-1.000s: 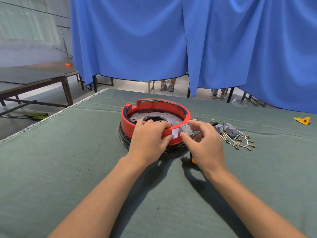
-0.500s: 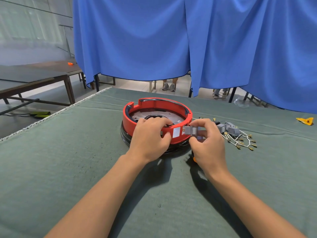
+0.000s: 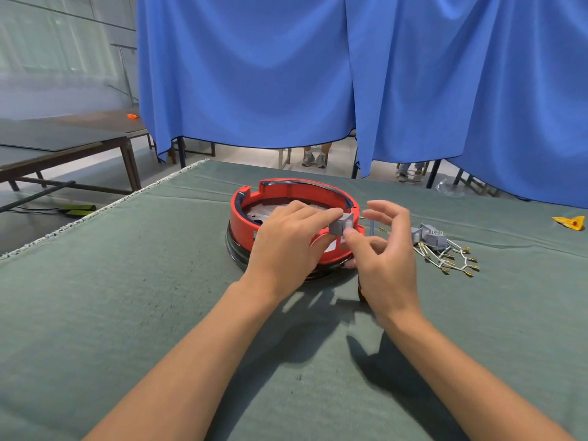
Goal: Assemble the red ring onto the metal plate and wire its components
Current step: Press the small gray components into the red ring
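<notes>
The red ring sits on a black round base in the middle of the green cloth, with the metal plate showing inside it. My left hand is over the ring's near wall and pinches a small grey block component above the ring's right rim. My right hand is just right of it, fingers spread, with only the thumb tip touching the block's lower edge. More grey components with white wires and brass terminals lie to the right.
A thin blue piece stands by the ring's right side. A dark and orange object is partly hidden under my right wrist. A yellow scrap lies far right. Blue curtains hang behind the table; a wooden table stands at left.
The grey block has passed from my right hand's grip to my left hand's fingers, and it sits higher over the ring's right rim. My right hand's fingers have spread apart.
</notes>
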